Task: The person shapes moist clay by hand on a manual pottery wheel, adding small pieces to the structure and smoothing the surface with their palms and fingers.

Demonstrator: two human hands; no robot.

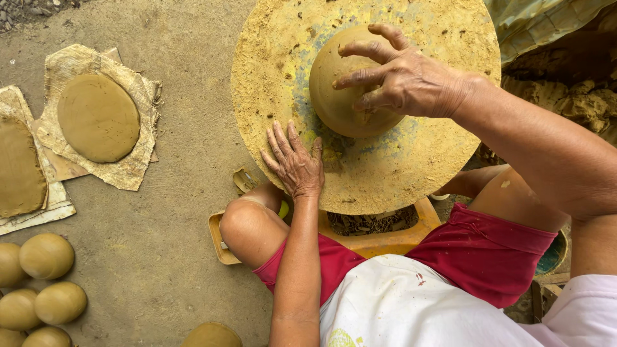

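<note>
A round dome of tan clay (334, 96) sits near the middle of a big round clay-caked wheel (411, 167). My right hand (398, 77) rests on top of the dome, fingers spread and curved over it. My left hand (294, 160) lies flat on the wheel's near-left rim, fingers apart, holding nothing. My knees, in red shorts, frame an orange stand (379, 241) under the wheel.
A flat clay disc (98, 117) lies on a worn mat at the left, beside another flat slab (20, 168). Several clay balls (46, 256) sit at the lower left on the dirt floor. A heap of raw clay (578, 96) is at the right.
</note>
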